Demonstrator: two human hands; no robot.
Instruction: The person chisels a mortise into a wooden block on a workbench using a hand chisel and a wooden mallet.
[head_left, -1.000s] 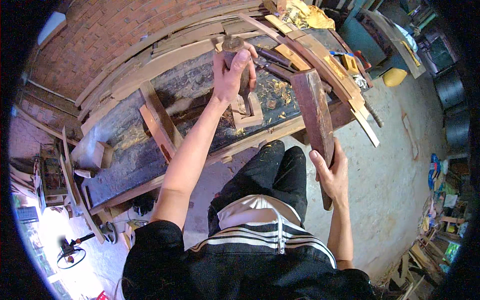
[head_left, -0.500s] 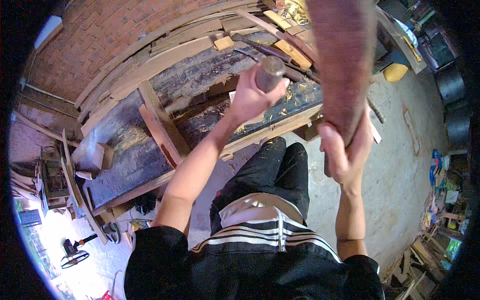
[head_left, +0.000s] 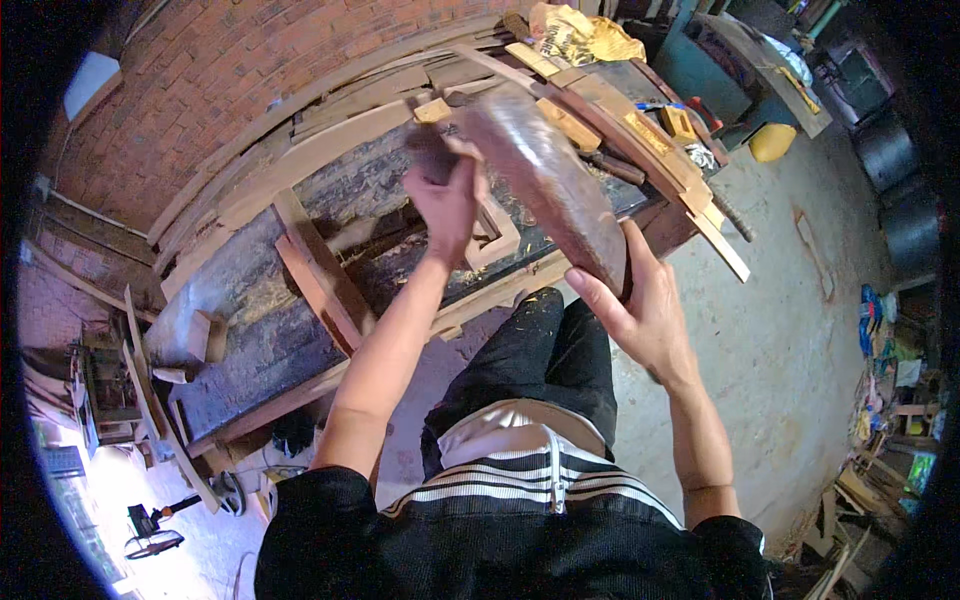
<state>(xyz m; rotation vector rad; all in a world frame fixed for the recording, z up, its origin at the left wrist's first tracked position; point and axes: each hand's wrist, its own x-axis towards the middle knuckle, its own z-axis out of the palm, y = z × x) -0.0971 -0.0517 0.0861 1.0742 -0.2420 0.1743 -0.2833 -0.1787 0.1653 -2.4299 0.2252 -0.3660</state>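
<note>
My left hand point(head_left: 445, 205) is closed around the thick, dark, round-topped handle of a chisel point(head_left: 432, 155). Motion blurs the handle, and the blade is hidden. In my right hand point(head_left: 650, 315) is a long brown wooden mallet point(head_left: 550, 175), gripped near its lower end; its far end tilts up and left, beside the chisel. Below both tools, a pale piece of wood point(head_left: 490, 250) with a dark slot lies on the black-stained workbench point(head_left: 250, 340). Small yellow shavings are scattered around it.
Two crossing boards point(head_left: 320, 270) rest on the bench at left. Stacked planks point(head_left: 640, 130) and a yellow bag point(head_left: 585, 35) occupy its far right. A brick wall point(head_left: 250, 80) rises behind. A yellow container point(head_left: 770, 143) stands on the concrete floor, and a black fan point(head_left: 155, 525) at lower left.
The mallet has swung down and left from high on the right, toward the chisel. My left hand with the chisel has shifted left, uncovering the slotted piece of wood.
</note>
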